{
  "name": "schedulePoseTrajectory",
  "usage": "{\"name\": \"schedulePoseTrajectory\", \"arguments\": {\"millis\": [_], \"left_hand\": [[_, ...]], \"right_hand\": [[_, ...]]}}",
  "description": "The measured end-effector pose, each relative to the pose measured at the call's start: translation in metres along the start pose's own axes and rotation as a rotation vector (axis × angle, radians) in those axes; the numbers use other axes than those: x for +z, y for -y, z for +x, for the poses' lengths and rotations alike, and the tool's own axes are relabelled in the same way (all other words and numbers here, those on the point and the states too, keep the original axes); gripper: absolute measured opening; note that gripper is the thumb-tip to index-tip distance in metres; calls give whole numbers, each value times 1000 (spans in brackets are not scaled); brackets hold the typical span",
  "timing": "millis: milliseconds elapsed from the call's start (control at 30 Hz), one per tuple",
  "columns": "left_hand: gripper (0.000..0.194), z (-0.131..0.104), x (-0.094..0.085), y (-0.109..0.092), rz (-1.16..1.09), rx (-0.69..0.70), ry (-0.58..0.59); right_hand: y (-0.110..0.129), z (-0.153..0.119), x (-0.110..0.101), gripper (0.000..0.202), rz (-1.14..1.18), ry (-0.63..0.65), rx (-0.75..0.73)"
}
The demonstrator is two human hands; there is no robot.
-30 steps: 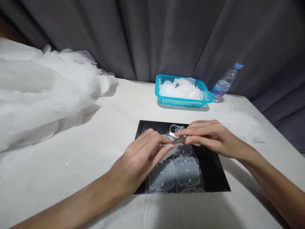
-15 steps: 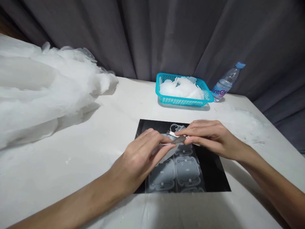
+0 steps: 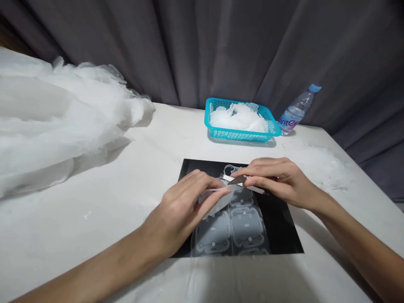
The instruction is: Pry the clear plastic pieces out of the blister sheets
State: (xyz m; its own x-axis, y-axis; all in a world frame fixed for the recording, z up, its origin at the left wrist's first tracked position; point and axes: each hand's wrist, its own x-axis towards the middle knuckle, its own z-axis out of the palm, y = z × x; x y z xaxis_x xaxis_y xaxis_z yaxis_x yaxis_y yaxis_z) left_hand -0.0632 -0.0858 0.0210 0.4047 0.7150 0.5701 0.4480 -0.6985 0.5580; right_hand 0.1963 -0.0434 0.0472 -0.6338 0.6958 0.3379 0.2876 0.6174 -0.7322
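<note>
My left hand (image 3: pixel 189 200) pinches the edge of a translucent molded plastic sheet (image 3: pixel 246 227) between thumb and fingers, lifting its upper part. My right hand (image 3: pixel 274 179) is closed on a small tool with a pointed metal blade (image 3: pixel 237 180), which looks like a craft knife. Its handle is mostly hidden by the fingers. The blade tip points left, close to the pinched edge. The sheet, with several rounded-square outlines, lies over a black mat (image 3: pixel 280 231). A small white strip (image 3: pixel 229 179) shows behind the blade.
A turquoise basket (image 3: pixel 243 134) of white translucent pieces stands at the back. Beside it is a water bottle (image 3: pixel 294 114). A big heap of white translucent sheets (image 3: pixel 78 113) covers the table's left. Thin scraps (image 3: pixel 328 166) lie at right. A grey curtain (image 3: pixel 202 50) hangs behind.
The blade has drawn slightly back from the left thumb and turned, so more of the pinched edge and the white strip shows. My left hand keeps its pinch.
</note>
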Motion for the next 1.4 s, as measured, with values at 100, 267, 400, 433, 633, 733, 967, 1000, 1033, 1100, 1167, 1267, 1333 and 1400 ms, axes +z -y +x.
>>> {"name": "schedulePoseTrajectory", "arguments": {"millis": [100, 267, 400, 433, 633, 733, 967, 1000, 1033, 1100, 1167, 1267, 1333, 1400], "left_hand": [[9, 0, 0, 0, -21, -18, 6], [8, -1, 0, 0, -33, -45, 13], [11, -3, 2, 1, -57, -125, 26], [16, -4, 3, 2, -80, -164, 28], [42, -8, 7, 4, -145, -284, 2], [45, -7, 7, 4, -149, -279, 13], [46, -11, 13, 12, -264, -326, 84], [46, -12, 14, 14, -293, -333, 91], [45, -12, 16, 16, -319, -335, 97], [44, -12, 18, 19, -350, -331, 106], [43, -11, 19, 20, -361, -335, 100], [42, -8, 18, 20, -369, -344, 91], [41, -8, 16, 19, -360, -342, 95], [39, -9, 14, 19, -349, -323, 100]], "right_hand": [[-1, -1, -1, 23, -3, 3, 19], [1, -2, 5, 26, 96, -48, 139], [9, 2, 18, 23, 280, -53, 250], [11, 3, 21, 20, 295, -46, 274], [5, 9, 30, 16, 330, -2, 368], [1, 9, 32, 14, 394, 6, 393], [-1, 12, 39, 16, 424, -9, 402], [-4, 13, 38, 20, 399, -46, 394], [-9, 15, 36, 23, 367, -87, 383], [-24, 18, 28, 25, 280, -174, 352], [-46, 18, 16, 26, 132, -257, 352], [-78, 11, -5, 31, -314, -346, 527], [-93, 3, -17, 26, -631, -297, 672], [-102, -5, -26, 23, -816, -245, 758]]}}
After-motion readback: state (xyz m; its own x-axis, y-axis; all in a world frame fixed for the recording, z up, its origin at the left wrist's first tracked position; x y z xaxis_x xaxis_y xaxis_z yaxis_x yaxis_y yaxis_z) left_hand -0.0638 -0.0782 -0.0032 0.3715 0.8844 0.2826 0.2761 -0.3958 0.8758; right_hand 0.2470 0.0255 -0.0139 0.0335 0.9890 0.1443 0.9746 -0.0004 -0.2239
